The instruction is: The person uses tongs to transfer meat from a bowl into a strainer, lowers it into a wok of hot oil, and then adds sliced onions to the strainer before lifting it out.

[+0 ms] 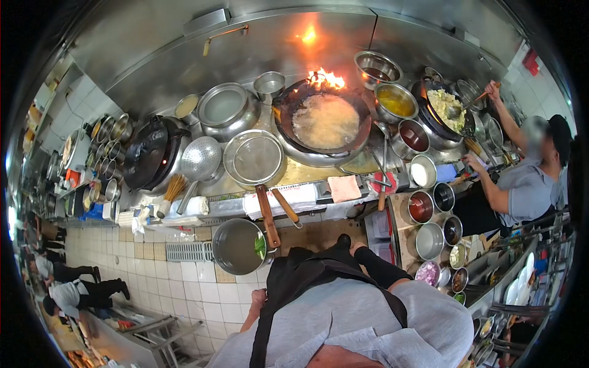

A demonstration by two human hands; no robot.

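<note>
Orange flames, pink cloth

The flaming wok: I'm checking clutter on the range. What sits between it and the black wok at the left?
In the head view, between the flaming wok and black wok: a perforated ladle and a mesh strainer.

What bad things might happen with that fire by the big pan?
1. Flames burn at the back rim of the big wok, which is full of pale bubbling liquid; if that is oil, it might catch fire or spit.
2. A pinkish cloth lies on the counter edge just in front of that wok; it could scorch if it slid nearer.
3. Nobody's hand is on the wok, and the person's left hand hangs low, so a flare-up might be caught late.
</note>
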